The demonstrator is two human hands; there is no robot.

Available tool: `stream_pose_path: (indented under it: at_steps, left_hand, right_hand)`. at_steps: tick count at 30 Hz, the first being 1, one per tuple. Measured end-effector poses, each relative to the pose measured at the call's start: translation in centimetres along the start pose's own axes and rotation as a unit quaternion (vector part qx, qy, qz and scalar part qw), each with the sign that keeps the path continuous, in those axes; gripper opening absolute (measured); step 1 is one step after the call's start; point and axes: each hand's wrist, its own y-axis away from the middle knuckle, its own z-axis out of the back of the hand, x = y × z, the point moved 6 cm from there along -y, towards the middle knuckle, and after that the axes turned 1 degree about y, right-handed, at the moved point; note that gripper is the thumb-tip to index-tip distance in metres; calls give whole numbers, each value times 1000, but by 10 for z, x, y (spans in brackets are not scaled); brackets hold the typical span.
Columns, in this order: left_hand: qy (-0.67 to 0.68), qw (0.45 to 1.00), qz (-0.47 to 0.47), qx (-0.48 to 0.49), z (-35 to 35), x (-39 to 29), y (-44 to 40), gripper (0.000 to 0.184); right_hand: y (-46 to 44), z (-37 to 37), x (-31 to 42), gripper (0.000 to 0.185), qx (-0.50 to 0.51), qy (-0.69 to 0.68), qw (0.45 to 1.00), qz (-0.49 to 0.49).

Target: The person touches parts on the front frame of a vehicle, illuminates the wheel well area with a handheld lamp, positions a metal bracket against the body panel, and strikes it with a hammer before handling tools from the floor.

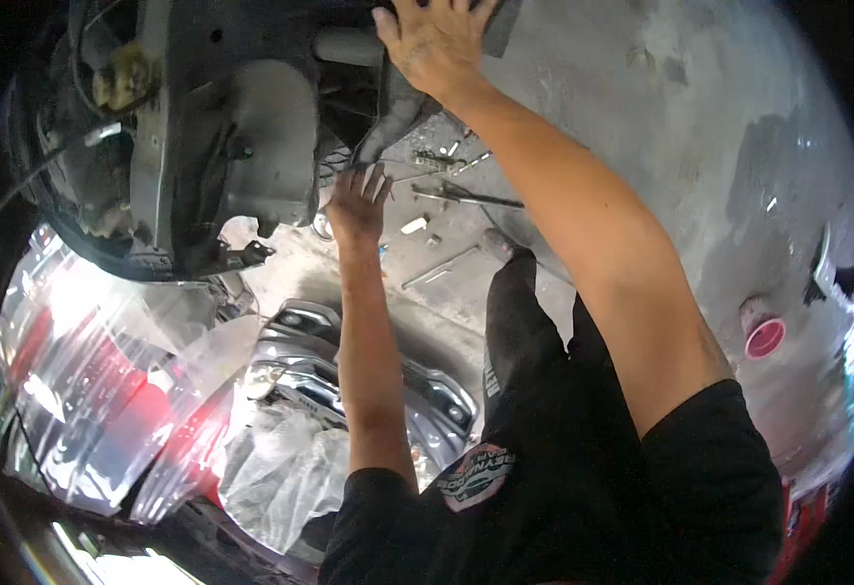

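My right hand is spread at the top of the view, its fingertips partly cut off by the frame edge. It lies against or just over a dark vehicle body part; contact is hard to judge. Lower and to the left, my left hand reaches up with fingers apart, holding nothing visible. Its fingertips are by the lower end of a dark curved metal bar. Whether they touch it I cannot tell. Left of both hands is the dark vehicle structure with a broad grey panel and a light grey cylinder.
Several tools, including a long dark bar, lie on the concrete floor. A grey car grille sits below, beside crumpled clear plastic and red-and-silver wrapped parts. A pink-rimmed bucket stands at the right.
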Motion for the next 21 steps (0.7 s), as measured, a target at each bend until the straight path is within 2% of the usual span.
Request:
stream_pose_path:
  at_steps: [4,6,7,9,13,15,16,19,21]
  left_hand:
    - [-9,995,-76,56,-41,-14,-34,52]
    - [-73,997,-21,-22,-34,-10,-40,55]
    - [-67,997,-21,-22,-35,-13,-41,55]
    - [-211,975,-59,-27,-31,-21,-39,60]
    - [-185,979,-85,4,-30,-18,-55,65]
    - [-97,985,-134,47,-35,-10,-61,67]
    - [-89,985,-139,44,-33,-9,-64,67]
    - [-134,988,-69,-32,-32,-3,-46,59]
    - [-170,979,-112,-20,-36,2,-9,59]
  right_hand:
    - [-2,-1,3,55,-1,13,1000,-8]
    - [-2,-2,2,54,5,30,999,-16]
    - [-1,-2,2,53,-1,33,999,-13]
    - [0,-3,4,52,-10,39,999,-4]
    - [0,0,6,51,-17,74,997,1]
    - [-1,0,8,50,-30,86,996,11]
    - [1,1,10,50,-41,97,994,14]
    - [5,0,13,50,-27,92,995,17]
    - [4,0,11,52,-8,81,997,17]
